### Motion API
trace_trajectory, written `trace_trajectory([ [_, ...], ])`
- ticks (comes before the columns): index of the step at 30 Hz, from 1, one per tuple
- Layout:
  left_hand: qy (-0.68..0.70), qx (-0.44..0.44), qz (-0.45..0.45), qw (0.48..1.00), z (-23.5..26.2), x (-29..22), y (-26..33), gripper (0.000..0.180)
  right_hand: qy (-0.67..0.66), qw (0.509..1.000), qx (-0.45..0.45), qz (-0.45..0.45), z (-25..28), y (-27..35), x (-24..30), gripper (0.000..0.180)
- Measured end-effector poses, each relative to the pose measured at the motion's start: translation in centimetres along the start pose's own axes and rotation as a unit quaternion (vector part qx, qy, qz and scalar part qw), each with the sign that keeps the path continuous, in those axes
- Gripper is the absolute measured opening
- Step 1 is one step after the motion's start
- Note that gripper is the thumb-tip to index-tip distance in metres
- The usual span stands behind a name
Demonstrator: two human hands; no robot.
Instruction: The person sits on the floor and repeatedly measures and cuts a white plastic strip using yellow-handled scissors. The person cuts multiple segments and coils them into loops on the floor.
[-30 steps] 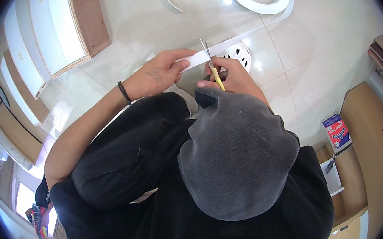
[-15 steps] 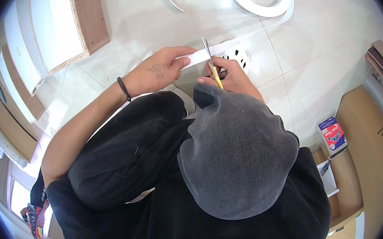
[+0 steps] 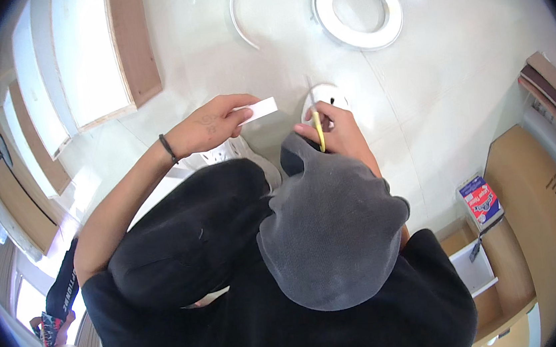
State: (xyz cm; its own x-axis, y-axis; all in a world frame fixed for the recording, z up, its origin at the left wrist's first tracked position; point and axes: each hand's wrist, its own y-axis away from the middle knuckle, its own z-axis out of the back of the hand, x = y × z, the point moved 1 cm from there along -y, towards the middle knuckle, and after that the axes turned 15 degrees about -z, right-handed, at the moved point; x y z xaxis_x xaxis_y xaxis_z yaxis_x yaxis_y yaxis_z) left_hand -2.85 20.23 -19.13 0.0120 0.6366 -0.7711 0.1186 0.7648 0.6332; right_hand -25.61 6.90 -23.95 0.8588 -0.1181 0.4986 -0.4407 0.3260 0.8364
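Head view: pale tiled floor (image 3: 470, 88), white ring (image 3: 358, 10), wood panels (image 3: 99, 57) left, box (image 3: 479, 199) right. Left hand (image 3: 209, 123) grasps white strip (image 3: 257, 110); right hand (image 3: 331, 131) grips yellow-handled tool (image 3: 317, 126). Grey hood (image 3: 331, 235) blocks centre.

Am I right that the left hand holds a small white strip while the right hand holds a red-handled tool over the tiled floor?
Not quite: the handle is yellow, not red. The head view shows the right hand with its grip on a yellow-handled tool, while the left hand holds the small white strip over the tiled floor.
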Motion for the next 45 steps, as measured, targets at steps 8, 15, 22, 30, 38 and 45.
trace_trajectory([
  [8,-0.005,-0.084,0.016,0.996,5.0,-4.6,7.2,0.036,0.246,0.920,-0.300,0.064,3.3,-3.6,-1.6,0.047],
  [15,-0.048,-0.197,0.078,0.976,7.3,-10.7,19.3,0.037,0.339,0.915,-0.188,0.115,4.0,-8.2,-0.9,0.033],
  [22,0.082,-0.281,-0.091,0.952,7.0,-16.6,27.2,0.032,0.479,0.866,-0.057,0.131,4.5,-12.4,1.8,0.041],
  [30,-0.138,-0.508,-0.224,0.820,7.5,-21.9,35.9,0.037,0.463,0.875,-0.010,0.141,3.1,-13.3,4.9,0.025],
  [38,0.067,-0.265,-0.335,0.902,14.4,-28.0,27.9,0.043,0.415,0.884,0.027,0.215,1.9,-15.0,2.6,0.024],
  [45,0.147,-0.433,-0.335,0.824,10.7,-17.9,15.5,0.041,0.462,0.868,-0.023,0.180,7.0,-16.0,17.6,0.039],
])
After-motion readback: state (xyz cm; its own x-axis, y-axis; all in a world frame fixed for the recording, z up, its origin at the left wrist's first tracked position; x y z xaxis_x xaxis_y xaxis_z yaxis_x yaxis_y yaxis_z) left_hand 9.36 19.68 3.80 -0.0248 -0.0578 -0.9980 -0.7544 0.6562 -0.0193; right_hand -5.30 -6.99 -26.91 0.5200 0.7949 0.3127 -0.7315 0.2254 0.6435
